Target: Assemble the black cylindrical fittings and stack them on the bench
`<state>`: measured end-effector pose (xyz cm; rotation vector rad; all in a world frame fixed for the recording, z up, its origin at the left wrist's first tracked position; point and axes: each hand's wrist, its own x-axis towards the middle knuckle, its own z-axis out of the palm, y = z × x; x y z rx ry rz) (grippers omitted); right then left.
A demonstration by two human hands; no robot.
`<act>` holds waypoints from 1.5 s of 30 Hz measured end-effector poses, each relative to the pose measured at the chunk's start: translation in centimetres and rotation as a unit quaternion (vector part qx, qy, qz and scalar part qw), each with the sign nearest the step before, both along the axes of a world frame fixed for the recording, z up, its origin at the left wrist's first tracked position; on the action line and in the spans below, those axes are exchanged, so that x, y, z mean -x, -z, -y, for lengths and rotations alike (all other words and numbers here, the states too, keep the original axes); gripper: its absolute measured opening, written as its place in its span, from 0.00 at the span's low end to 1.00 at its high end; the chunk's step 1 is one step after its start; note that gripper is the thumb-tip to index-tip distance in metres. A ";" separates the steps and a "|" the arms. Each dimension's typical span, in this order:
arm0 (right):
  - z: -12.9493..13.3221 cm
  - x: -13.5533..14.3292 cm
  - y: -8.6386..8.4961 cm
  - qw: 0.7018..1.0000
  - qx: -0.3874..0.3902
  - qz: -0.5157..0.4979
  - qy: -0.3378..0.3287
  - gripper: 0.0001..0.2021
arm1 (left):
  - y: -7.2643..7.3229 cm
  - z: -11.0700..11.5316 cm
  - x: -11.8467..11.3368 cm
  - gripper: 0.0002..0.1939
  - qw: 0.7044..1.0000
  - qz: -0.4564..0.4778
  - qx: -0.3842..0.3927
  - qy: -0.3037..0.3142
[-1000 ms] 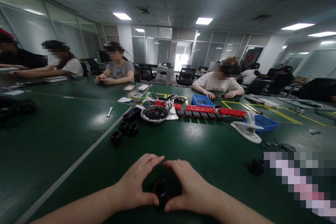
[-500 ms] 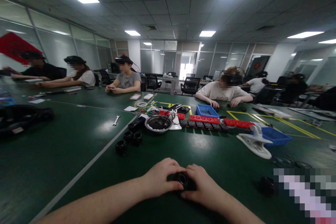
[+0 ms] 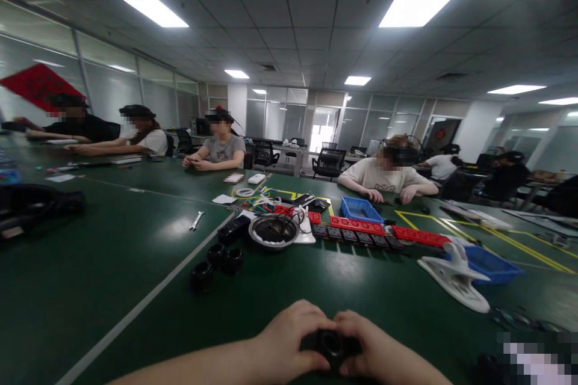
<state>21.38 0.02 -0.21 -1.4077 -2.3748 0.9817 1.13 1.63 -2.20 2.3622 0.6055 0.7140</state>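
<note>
Near the bottom centre, my left hand (image 3: 293, 337) and my right hand (image 3: 370, 343) curl round a small black round part (image 3: 332, 343) from either side. Its dark centre opening faces up between my thumbs and fingers. Both hands are closed on it, and their fingertips nearly meet at its far side. Similar black round parts (image 3: 217, 256) stand in a small group on the green table, left of and beyond my hands.
Past the hands lie a metal bowl (image 3: 274, 232) with dark wires, red strips (image 3: 352, 224), a blue tray (image 3: 361, 209), a white stand (image 3: 454, 277) and a wrench (image 3: 196, 221). A person (image 3: 388, 171) sits opposite; several others sit further off.
The view has tilted up, so my hands and the table items appear lower. My hands have closed in further round the black part.
</note>
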 end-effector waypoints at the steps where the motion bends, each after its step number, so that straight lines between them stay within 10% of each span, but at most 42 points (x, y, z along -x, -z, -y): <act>1: -0.1 0.1 0.3 1.000 -0.010 0.017 0.014 0.14 | 0.1 0.0 0.1 0.25 1.000 0.007 0.004 -0.004; 11: 0.9 4.4 2.2 0.958 -0.150 0.168 0.179 0.10 | 0.5 0.5 -0.4 0.23 0.971 -0.030 0.093 -0.220; 16: 0.4 3.0 2.2 0.986 -0.120 0.074 0.086 0.26 | 0.3 0.0 0.0 0.26 0.986 -0.016 0.108 -0.127; 21: 0.0 1.1 1.6 0.999 -0.031 -0.018 0.011 0.18 | -0.2 -0.9 0.8 0.28 0.993 -0.028 0.111 -0.025; 28: -0.2 0.8 1.2 0.998 -0.042 -0.019 -0.033 0.14 | -0.2 -0.8 0.7 0.27 0.994 -0.027 0.107 -0.027; 37: 1.6 3.8 2.3 0.966 -0.164 0.106 0.167 0.16 | -0.1 1.7 -0.2 0.21 0.977 -0.047 0.093 -0.184; 45: 1.1 1.7 1.8 0.994 -0.107 0.019 0.029 0.28 | -1.3 0.7 0.8 0.28 0.996 -0.040 0.064 -0.048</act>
